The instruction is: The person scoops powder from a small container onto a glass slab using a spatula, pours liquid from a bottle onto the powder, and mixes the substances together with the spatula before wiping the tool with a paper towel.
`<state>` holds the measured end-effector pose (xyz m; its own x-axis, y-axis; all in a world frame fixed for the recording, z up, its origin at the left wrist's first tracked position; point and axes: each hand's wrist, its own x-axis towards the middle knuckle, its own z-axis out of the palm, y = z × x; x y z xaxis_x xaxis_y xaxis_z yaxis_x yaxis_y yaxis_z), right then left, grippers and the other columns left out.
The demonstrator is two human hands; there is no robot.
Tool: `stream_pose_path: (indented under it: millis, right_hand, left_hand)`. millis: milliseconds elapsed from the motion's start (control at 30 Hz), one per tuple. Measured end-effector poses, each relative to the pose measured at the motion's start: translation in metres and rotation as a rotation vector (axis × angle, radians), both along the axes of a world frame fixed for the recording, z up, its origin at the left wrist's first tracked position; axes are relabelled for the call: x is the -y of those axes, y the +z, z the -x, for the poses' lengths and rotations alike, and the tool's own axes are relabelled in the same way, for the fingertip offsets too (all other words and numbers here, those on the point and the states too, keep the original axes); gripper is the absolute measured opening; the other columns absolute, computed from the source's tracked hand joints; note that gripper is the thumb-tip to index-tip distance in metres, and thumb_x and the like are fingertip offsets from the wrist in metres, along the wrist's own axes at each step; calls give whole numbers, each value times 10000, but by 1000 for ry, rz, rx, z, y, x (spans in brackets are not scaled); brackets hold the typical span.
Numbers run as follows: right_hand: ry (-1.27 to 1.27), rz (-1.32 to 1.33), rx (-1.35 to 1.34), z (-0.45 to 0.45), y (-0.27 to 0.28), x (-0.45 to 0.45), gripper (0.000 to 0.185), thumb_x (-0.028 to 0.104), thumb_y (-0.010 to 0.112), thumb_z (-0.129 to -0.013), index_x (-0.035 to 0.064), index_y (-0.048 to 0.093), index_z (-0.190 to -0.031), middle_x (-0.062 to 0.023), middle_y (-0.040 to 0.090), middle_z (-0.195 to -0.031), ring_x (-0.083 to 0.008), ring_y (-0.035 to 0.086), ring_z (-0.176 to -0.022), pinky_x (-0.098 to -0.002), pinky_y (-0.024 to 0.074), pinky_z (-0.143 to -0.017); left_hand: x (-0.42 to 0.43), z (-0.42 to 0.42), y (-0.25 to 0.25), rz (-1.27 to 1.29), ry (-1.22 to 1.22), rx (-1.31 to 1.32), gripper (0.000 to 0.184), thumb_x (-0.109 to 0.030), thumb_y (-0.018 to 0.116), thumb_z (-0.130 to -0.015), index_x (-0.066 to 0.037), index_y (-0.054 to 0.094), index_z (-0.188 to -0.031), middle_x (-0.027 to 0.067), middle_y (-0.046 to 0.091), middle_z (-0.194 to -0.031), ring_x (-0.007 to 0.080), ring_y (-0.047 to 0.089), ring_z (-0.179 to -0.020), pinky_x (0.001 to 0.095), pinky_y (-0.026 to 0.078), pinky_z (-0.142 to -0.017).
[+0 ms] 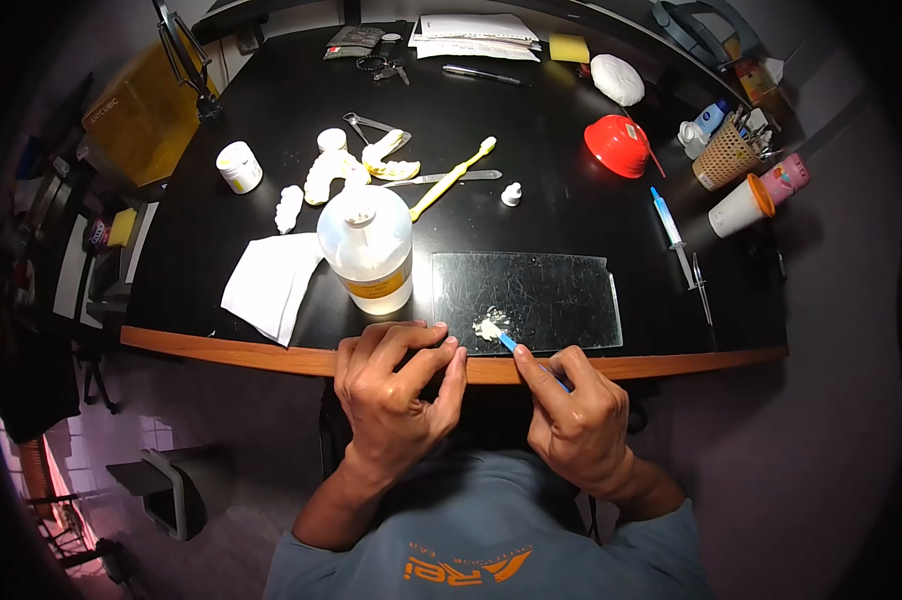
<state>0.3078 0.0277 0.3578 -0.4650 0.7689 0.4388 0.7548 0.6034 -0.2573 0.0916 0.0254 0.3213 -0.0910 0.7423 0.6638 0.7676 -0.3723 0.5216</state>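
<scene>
The right hand [578, 408] pinches a slim blue stick [508, 341] slanting forward-left to whitish paste [487, 328] on the rectangular glass slab [566, 292].

The black, wood-edged tabletop [561, 225] carried a glass slab [561, 300], a plastic bottle [366, 250], white cloth [269, 285], dental casts [319, 182], a yellow toothbrush [458, 173], a red bowl [614, 147] and a syringe [668, 219].

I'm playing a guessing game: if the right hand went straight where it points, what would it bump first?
Probably the white clump on the glass plate; the right hand points its blue tool there, though depth is unclear.
</scene>
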Motion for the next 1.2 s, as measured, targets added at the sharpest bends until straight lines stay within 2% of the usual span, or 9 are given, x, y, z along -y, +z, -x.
stream_pose_path:
  millis: [133, 267, 433, 667, 867, 1200]
  right_hand:
    - [-4, 7, 43, -2, 5, 1, 511, -47, 729, -785, 29, 830, -1280, -79, 602, -894, -231, 675, -669, -377, 550, -582]
    - [-10, -24, 35, -6, 8, -1, 490, -46, 729, -783, 29, 837, -1255, -86, 598, -893, -244, 671, -668, -382, 541, -581]
    - [29, -68, -93, -5, 3, -2, 482, -46, 729, -791, 17, 837, -1256, -90, 662, -891, -239, 698, -678, -360, 554, -593]
    - [35, 40, -22, -6, 9, -2, 453, -44, 734, -798, 10, 838, -1236, -89, 663, -900, -236, 695, -666, -363, 552, -588]
    - [29, 69, -161, -8, 10, -10, 430, -70, 764, -805, 20, 845, -1218, -90, 633, -858, -248, 685, -642, -384, 538, -571]
    - [88, 155, -138, -12, 15, -14, 390, -93, 778, -819, 8, 844, -1190, -82, 640, -842, -239, 681, -634, -376, 526, -560]
  left_hand:
    - [-1, 0, -1, -9, -7, -9, 100, -133, 918, -811, -142, 840, -872, -33, 799, -981, 198, 731, -897, 387, 465, -801]
    - [2, -1, 2, 26, 4, 7, 126, -104, 931, -792, -131, 846, -881, -17, 811, -993, 207, 749, -951, 376, 474, -844]
    - [0, 0, 1, -5, 1, -4, 103, -146, 922, -812, -140, 845, -881, -33, 797, -990, 198, 728, -909, 383, 470, -809]
    - [1, -1, 2, 33, 1, 0, 126, -105, 930, -791, -141, 846, -877, -21, 810, -992, 211, 748, -953, 377, 473, -840]
    - [2, -1, 2, 31, 8, 6, 135, -98, 932, -784, -141, 845, -879, -22, 809, -992, 209, 750, -957, 373, 471, -835]
    - [1, -2, 1, 25, 1, 9, 139, -94, 930, -782, -138, 845, -883, -18, 812, -997, 210, 751, -959, 375, 474, -841]
